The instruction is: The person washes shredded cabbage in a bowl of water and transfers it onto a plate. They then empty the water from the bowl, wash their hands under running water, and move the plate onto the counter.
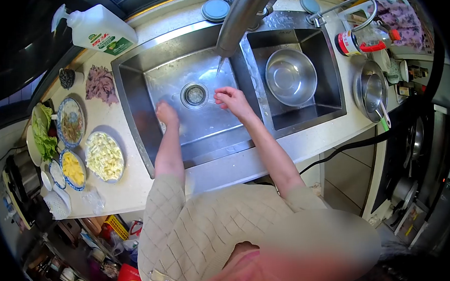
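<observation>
My left hand is down in the large sink basin, left of the drain strainer. Its fingers are curled in, and whatever they may hold is hidden. On the drain's other side, my right hand hovers under the faucet, fingers loosely bent and apart, with no object visible in them. A thin stream of water falls from the spout near these fingertips. Wet patches shine on the basin floor.
A steel bowl sits in the smaller right basin. Left on the counter are a purple cloth, a white bowl of chopped pale vegetables, a bowl of yellow pieces and leafy greens. A white spray bottle stands behind.
</observation>
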`<state>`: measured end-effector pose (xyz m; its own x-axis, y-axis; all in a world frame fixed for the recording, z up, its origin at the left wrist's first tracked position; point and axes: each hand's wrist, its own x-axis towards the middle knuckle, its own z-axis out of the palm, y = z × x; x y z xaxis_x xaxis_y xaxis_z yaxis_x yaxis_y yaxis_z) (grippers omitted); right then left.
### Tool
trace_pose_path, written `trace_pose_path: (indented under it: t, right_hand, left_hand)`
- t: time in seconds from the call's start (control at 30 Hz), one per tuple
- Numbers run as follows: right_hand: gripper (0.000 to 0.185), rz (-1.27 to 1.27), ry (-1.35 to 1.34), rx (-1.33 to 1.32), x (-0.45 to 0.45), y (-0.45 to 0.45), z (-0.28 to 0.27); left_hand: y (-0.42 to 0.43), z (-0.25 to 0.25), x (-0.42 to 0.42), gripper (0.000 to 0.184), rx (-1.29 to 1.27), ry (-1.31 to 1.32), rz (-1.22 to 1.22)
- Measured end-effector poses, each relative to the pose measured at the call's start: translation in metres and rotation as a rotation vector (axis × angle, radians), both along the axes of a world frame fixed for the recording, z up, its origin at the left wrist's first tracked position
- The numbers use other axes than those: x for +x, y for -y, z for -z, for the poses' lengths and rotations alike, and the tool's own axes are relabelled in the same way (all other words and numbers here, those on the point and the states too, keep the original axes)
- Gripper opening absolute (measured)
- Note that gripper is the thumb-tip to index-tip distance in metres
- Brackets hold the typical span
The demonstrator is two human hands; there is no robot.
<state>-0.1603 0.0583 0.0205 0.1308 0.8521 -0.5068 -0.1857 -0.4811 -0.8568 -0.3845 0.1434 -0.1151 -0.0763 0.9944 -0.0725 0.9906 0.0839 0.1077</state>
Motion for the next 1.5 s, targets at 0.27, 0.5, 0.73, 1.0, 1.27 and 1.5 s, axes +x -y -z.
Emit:
trace_pose_path:
  t: [0.27,0.5,0.73,1.0,1.27,1.5]
  right_hand:
    - [0.028,0.029,-0.083,-0.018,0.007,-0.008,-0.008]
    - [0.037,0.145,-0.331,0.129,-0.002,-0.045,-0.017]
    - [0.029,0.057,-0.022,0.251,0.001,-0.052,0.003]
    - [0.021,0.143,0.143,0.433,0.02,-0.022,-0.014]
    - [0.015,0.016,0.74,0.659,0.03,-0.014,-0.041]
    - [0.015,0.106,0.652,0.653,0.055,-0.028,-0.055]
  left_hand:
    - [0.022,-0.002,0.024,0.01,0.031,-0.006,-0.074]
    - [-0.007,0.031,0.015,0.009,-0.304,0.518,-0.369]
    - [-0.002,-0.109,0.103,0.016,-0.879,2.064,-0.523]
    - [0.019,-0.143,0.138,0.023,-0.789,2.496,-0.573]
    - [0.029,-0.14,0.145,0.011,-0.703,2.595,-0.754]
    - [0.028,-0.138,0.147,0.008,-0.724,2.505,-0.77]
